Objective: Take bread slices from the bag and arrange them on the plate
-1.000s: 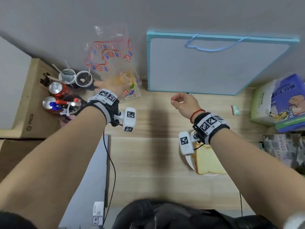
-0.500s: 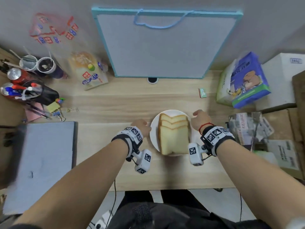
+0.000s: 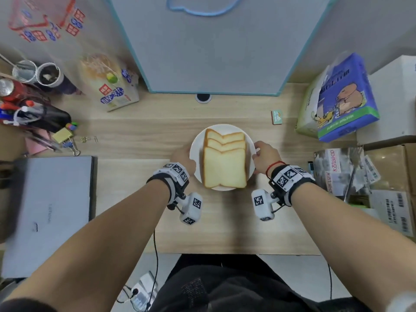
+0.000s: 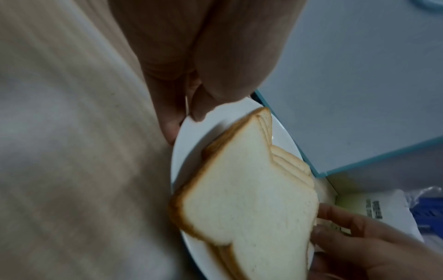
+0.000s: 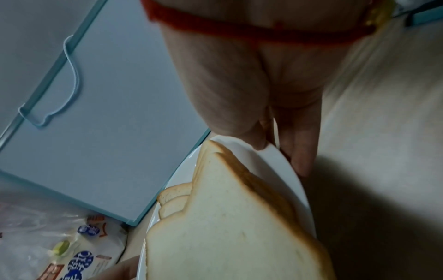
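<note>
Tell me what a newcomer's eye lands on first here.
Three overlapping bread slices on a white plate at the centre of the wooden desk. The left hand and right hand grip its opposite rims. The bread bag stands far left.

place: home or dorm study desk | evidence: wooden desk [image 3: 135,221]; closed laptop [image 3: 47,212]; pen holder [image 3: 29,113]; binder clips [image 3: 72,147]; cardboard boxes [image 3: 389,176]; soda cans [image 3: 9,88]
</note>
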Tool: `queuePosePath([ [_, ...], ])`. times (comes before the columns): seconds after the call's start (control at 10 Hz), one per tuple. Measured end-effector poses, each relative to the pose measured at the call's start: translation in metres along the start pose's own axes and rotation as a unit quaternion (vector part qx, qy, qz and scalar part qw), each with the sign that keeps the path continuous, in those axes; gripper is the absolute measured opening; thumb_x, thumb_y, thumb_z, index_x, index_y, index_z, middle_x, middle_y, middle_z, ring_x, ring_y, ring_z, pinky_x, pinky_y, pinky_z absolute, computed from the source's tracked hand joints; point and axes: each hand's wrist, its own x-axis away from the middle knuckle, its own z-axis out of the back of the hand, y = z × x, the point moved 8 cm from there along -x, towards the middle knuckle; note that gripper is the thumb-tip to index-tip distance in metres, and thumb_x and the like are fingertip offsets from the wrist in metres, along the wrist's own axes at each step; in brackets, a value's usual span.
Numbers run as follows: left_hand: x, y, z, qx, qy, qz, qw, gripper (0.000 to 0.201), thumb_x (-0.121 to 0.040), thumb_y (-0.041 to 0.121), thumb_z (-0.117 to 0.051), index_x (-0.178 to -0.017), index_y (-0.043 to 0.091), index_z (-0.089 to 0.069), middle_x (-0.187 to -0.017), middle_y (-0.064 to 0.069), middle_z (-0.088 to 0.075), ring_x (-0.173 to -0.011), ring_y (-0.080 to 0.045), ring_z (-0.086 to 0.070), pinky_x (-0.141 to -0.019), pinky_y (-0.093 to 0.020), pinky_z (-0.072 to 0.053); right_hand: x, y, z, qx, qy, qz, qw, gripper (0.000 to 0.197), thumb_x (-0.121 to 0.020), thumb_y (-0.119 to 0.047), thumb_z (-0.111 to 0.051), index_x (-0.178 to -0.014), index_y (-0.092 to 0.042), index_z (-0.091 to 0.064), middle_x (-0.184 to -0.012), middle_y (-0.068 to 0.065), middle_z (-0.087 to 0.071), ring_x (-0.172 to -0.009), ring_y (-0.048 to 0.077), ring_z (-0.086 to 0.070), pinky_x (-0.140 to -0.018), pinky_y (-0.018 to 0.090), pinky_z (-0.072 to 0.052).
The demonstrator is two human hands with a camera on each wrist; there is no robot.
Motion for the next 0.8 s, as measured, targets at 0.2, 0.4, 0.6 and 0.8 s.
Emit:
queuePosePath([
  [0.2,-0.043,0.03,0.045,0.052,0.011,-0.006,0.999,0.04,-0.083,0.007,-0.053,-0.118,0.022,-0.065,-0.101,0.0,-0.069,-0.093,-0.026,-0.063,-0.075,-0.026,-0.046,-0.043,-0.044,0.03,0.012,0.043,0.011,0.999,0.038,-0.09,-0.01,-0.046,-0.125,-0.017,-0.056,-0.115,0.015,-0.067,-0.105,0.038,-0.062,-0.09,0.036,-0.051],
  [0.4,-0.062,0.047,0.059,0.061,0.001,-0.021,0.998,0.05,-0.079,0.008,-0.05,-0.124,0.027,-0.061,-0.117,-0.003,-0.071,-0.108,-0.031,-0.064,-0.091,-0.034,-0.053,-0.067,-0.06,0.04,0.022,0.058,0.002,0.998,0.037,-0.093,-0.01,-0.044,-0.128,-0.016,-0.053,-0.116,0.017,-0.066,-0.106,0.038,-0.061,-0.092,0.037,-0.051],
  [0.6,-0.066,0.045,0.051,0.078,-0.018,-0.027,0.996,0.053,-0.076,0.005,-0.043,-0.12,0.026,-0.063,-0.11,-0.007,-0.073,-0.102,-0.033,-0.066,-0.087,-0.041,-0.058,-0.071,-0.056,0.036,0.023,0.055,-0.008,0.998,0.039,-0.094,-0.009,-0.042,-0.13,-0.017,-0.052,-0.117,0.017,-0.067,-0.109,0.037,-0.06,-0.088,0.033,-0.046],
  [0.8,-0.062,0.042,0.055,0.096,0.021,-0.031,0.995,0.054,-0.084,0.006,-0.046,-0.135,0.022,-0.052,-0.123,-0.008,-0.067,-0.112,-0.032,-0.06,-0.092,-0.032,-0.049,-0.066,-0.05,0.041,-0.012,0.065,0.004,0.998,0.046,-0.093,-0.008,-0.042,-0.137,-0.019,-0.049,-0.12,0.014,-0.066,-0.111,0.034,-0.06,-0.095,0.035,-0.048],
])
